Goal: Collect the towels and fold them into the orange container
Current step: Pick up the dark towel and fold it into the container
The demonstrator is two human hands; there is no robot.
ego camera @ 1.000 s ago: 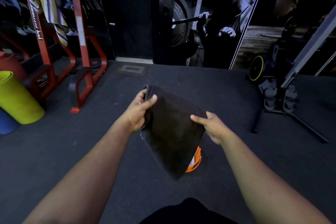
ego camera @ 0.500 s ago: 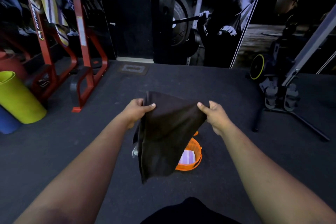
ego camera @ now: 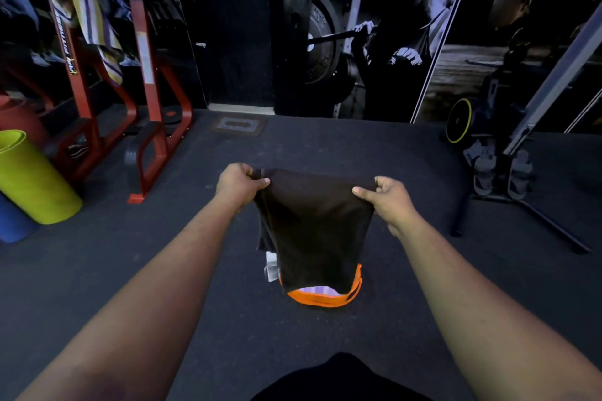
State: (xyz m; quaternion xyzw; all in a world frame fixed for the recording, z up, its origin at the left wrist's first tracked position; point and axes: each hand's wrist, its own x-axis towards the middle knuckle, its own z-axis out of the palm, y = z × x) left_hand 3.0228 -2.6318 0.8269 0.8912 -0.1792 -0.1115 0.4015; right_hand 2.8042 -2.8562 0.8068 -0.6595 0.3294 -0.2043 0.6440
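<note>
At the far left a yellow-green rolled mat (ego camera: pixel 31 177) stands tilted on the dark floor (ego camera: pixel 163 270), with a blue roll (ego camera: pixel 13 225) just in front of it and a red steel rack (ego camera: pixel 146 101) behind, over which a striped towel (ego camera: pixel 94 26) hangs. Toward the middle, the left hand (ego camera: pixel 239 184) pinches the upper left corner of a black towel (ego camera: pixel 312 225), thumb on top and fingers curled beneath. The towel hangs stretched between both hands, its lower edge draping over the orange container (ego camera: pixel 325 298) on the floor below, hiding most of the opening; a pale striped cloth (ego camera: pixel 314 290) shows inside the container. A small white tag (ego camera: pixel 271 268) dangles at the towel's lower left side. The right hand (ego camera: pixel 386 200) grips the upper right corner, thumb pressed on the fabric. Further right stands grey gym equipment (ego camera: pixel 508 169) with a yellow-rimmed wheel (ego camera: pixel 459 120).
</note>
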